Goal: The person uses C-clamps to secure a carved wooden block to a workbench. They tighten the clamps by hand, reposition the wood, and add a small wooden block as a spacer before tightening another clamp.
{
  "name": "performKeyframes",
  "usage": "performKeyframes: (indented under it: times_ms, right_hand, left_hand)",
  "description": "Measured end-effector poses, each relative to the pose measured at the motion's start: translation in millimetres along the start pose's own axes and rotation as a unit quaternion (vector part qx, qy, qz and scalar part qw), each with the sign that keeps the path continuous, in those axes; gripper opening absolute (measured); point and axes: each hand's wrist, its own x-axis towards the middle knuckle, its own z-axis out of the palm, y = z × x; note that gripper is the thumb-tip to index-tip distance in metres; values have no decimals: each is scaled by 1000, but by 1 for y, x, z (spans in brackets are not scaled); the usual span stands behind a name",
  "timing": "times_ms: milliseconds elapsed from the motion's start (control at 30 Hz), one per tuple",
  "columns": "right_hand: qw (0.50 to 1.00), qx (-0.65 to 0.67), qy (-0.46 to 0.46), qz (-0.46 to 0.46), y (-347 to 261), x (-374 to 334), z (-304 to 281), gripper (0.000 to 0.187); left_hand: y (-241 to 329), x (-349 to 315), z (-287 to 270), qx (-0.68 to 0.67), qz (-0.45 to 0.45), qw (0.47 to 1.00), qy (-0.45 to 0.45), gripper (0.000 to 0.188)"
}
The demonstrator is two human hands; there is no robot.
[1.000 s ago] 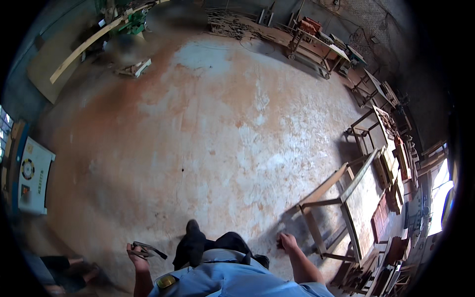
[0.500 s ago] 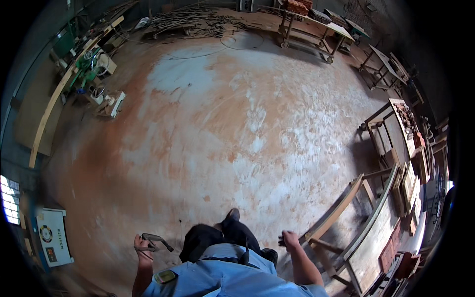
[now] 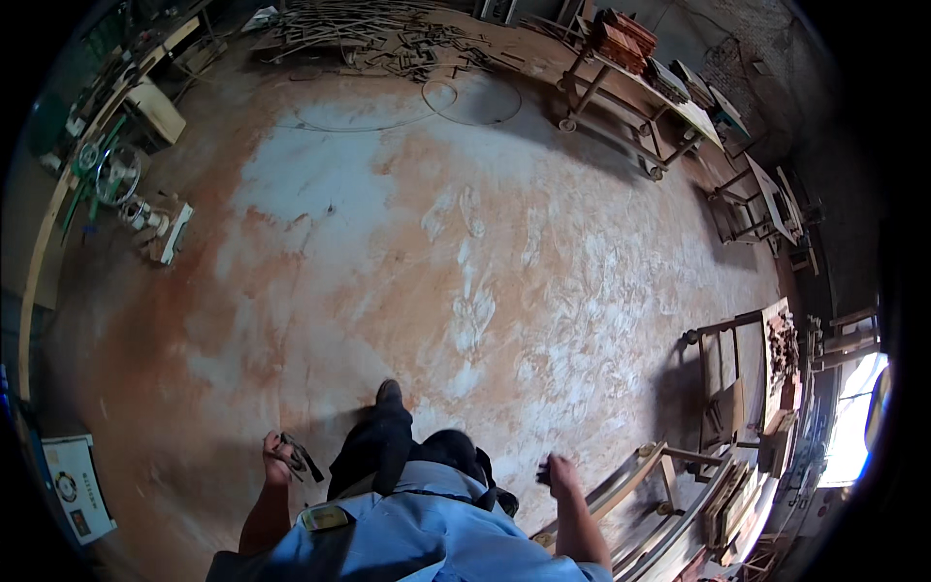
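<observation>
The left grip (image 3: 277,460) is closed around a slim, dark, looped item (image 3: 304,460), its kind unclear; the item juts out to the right of the fingers, toward the person's leg. The right grip (image 3: 561,475) hangs half curled on the other side of the body; something dark shows at its fingertips, and I cannot tell whether it is held.

Nearest the right grip, just to its right and below, a long wooden frame (image 3: 621,486) slants across, with stacked boards (image 3: 733,504) farther right. Beyond that frame, ahead and right of the same grip, stands a wheeled bench (image 3: 775,316). Well ahead of it, another wheeled bench (image 3: 694,118) carries a red-brown stack (image 3: 624,42).

Well to the left of the left grip and a little below it is a white panel (image 3: 80,490); far ahead and left stands a machine with a handwheel (image 3: 118,176).

Floor (image 3: 388,272) spreads forward from both grips, bounded far ahead by a tangled heap of rods (image 3: 339,29), with a thin looped line (image 3: 472,123) lying just short of it. The benches edge this room on the right grip's side, the machine on the left grip's side.
</observation>
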Motion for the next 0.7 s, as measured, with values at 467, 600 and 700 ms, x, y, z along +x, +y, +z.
performKeyframes:
  times_ms: [467,600,700]
  right_hand:
    - [997,-39,-16,57,-375,252,133,30]
    - [996,-47,-66,-27,-615,321,176,32]
    - [986,-50,-83,-133,-774,372,197,32]
  left_hand:
    - [192,335,350,392,94,913,-61,73]
    - [244,385,461,285,6,958,-25,75]
    - [262,435,563,146,-15,989,22,75]
